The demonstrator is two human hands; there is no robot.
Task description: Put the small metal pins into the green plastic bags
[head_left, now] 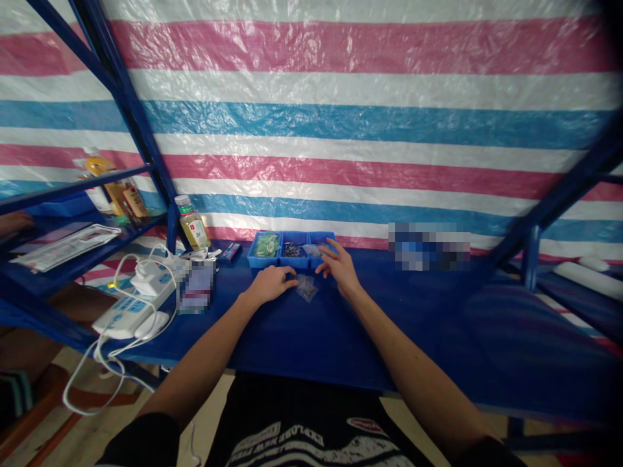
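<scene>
Clear plastic bag (306, 288) lies just below center frame, beside the left hand (273, 284), fingers curled, its grip impossible to tell; the right hand (341, 267), fingers spread, hovers by blue bins (263, 263).

One head-worn camera looks forward and down — close over the blue table (311, 344).

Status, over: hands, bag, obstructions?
Left hand beside small clear bag, contact unclear. Right hand, fingers spread, near rightmost blue bin. Bag on table. Nothing seen blocking it.
</scene>
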